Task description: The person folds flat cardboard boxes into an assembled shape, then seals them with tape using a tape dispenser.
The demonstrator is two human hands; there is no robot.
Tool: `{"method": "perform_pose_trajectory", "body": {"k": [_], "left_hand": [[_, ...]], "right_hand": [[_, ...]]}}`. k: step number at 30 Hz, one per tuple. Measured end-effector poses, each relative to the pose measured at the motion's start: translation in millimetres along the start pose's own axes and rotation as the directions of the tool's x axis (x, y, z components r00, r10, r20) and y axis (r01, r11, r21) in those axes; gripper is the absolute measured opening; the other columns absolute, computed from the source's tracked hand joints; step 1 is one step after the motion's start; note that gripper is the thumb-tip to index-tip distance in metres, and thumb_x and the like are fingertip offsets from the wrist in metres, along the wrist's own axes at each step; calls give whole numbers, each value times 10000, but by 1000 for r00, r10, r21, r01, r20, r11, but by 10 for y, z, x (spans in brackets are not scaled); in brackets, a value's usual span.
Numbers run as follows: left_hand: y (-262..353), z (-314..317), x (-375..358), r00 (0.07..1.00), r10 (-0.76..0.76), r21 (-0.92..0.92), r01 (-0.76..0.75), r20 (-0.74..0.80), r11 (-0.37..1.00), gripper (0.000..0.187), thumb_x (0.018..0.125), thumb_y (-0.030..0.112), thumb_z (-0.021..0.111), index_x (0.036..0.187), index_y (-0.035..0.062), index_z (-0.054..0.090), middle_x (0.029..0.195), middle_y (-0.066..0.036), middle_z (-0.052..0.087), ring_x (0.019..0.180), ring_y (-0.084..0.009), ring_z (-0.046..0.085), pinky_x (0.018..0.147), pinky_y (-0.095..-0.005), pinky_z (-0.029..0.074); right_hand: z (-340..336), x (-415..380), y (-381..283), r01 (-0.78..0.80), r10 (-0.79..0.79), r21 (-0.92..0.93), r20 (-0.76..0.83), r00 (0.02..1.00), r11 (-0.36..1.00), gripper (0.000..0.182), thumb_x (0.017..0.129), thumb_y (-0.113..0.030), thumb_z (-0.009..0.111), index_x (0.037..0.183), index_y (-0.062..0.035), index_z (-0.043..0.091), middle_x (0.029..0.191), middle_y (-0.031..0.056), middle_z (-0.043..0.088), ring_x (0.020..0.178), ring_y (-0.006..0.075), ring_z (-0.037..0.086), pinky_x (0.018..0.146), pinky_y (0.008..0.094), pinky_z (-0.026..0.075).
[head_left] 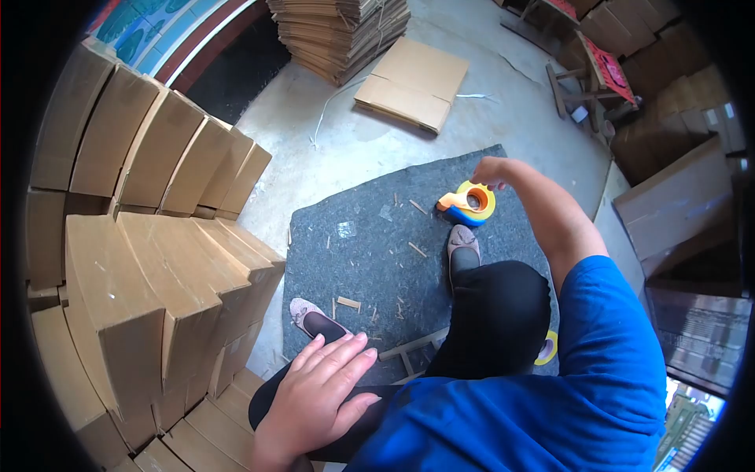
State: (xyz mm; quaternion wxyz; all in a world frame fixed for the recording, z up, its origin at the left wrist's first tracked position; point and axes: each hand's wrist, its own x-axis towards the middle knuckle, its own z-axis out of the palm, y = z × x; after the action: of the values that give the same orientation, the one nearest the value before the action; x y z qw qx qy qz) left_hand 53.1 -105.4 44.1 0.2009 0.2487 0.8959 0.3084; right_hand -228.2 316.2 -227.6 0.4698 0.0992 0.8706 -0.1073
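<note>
My right hand [491,171] reaches out over the dark mat with its fingers curled at the upper rim of a tape dispenser [454,206]. The dispenser is orange and blue and carries a wide yellow roll of tape [489,198]; it is just beyond the toe of my right shoe [463,238]. My fingertips are partly hidden behind the hand. Lying over my left leg, my left hand [324,393] is open, fingers stretched out and nothing in them.
Stacked cardboard boxes [141,275] rise close on my left. Cardboard scraps [349,303] litter the mat [370,228]. Beyond it lie a flat carton bundle [413,82] and a tall pile of flattened cartons [338,31]. Another tape roll [547,348] sits by my right leg.
</note>
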Motion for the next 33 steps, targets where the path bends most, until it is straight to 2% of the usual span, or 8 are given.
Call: {"method": "perform_pose_trajectory", "body": {"k": [7, 11, 13, 18, 20, 23, 27, 33], "left_hand": [[-395, -72, 568, 947, -92, -74, 120, 308, 990, 637, 837, 279, 710, 1381, 29, 494, 1426, -195, 505, 1269, -376, 517, 1092, -490, 398], [-485, -202, 961, 967, -64, -193, 113, 246, 975, 560, 845, 232, 701, 1329, 7, 531, 1379, -198, 539, 1224, -390, 541, 1068, -495, 419], [-573, -194, 1078, 956, -70, -192, 128, 283, 973, 566, 838, 214, 708, 1332, 4, 529, 1390, -202, 531, 1238, -392, 534, 1066, -492, 422], [-673, -294, 1379, 941, -117, -218, 193, 318, 957, 573, 844, 195, 709, 1348, 0, 518, 1418, -209, 515, 1259, -407, 522, 1073, -483, 417], [-710, -316, 1471, 942, -121, -224, 197, 312, 955, 571, 846, 196, 709, 1348, -1, 519, 1419, -211, 515, 1254, -410, 525, 1069, -484, 420], [-742, -346, 1580, 947, -129, -237, 203, 293, 950, 566, 849, 195, 709, 1345, -3, 522, 1418, -215, 517, 1243, -415, 534, 1059, -484, 428], [-773, -358, 1656, 953, -132, -251, 202, 271, 947, 554, 846, 185, 710, 1335, -6, 532, 1409, -224, 523, 1230, -418, 545, 1049, -480, 439], [-783, -325, 1651, 954, -120, -260, 193, 273, 946, 540, 854, 191, 696, 1329, -10, 540, 1400, -220, 531, 1226, -412, 551, 1046, -475, 438]], "right_hand": [[-75, 1118, -214, 56, -76, 405, 32, 997, 912, 466, 957, -388, 599, 1308, -82, 600, 1142, 104, 644, 916, 218, 678, 755, 390, 563], [-26, 1781, -419, 86, 77, 815, -158, 984, 572, 526, 958, -403, 610, 1359, -71, 541, 1272, 108, 577, 1004, 234, 642, 789, 393, 546], [5, 2093, -532, 148, 346, 952, -238, 908, 266, 526, 925, -425, 646, 1221, 9, 626, 1094, 133, 646, 849, 232, 633, 675, 373, 540], [-147, 2343, -746, 147, 453, 985, -170, 875, 87, 582, 879, -464, 693, 1174, 33, 624, 1100, 148, 639, 818, 260, 622, 648, 387, 532], [-188, 2481, -791, 58, 390, 998, -62, 919, 21, 701, 846, -547, 726, 1328, -75, 535, 1254, 111, 564, 971, 268, 610, 732, 406, 537], [-224, 2664, -783, 16, 384, 994, 28, 923, -111, 661, 789, -581, 770, 1243, -138, 583, 1214, 92, 583, 910, 255, 595, 721, 388, 521], [-209, 2687, -654, 6, 339, 991, 39, 940, -131, 617, 693, -631, 819, 1088, -199, 624, 1004, 68, 597, 832, 221, 588, 713, 360, 497], [-528, 2565, -647, 259, 235, 891, -179, 955, -372, 492, 794, -453, 800, 1157, -168, 629, 1132, 70, 661, 958, 252, 628, 749, 419, 529]]}}
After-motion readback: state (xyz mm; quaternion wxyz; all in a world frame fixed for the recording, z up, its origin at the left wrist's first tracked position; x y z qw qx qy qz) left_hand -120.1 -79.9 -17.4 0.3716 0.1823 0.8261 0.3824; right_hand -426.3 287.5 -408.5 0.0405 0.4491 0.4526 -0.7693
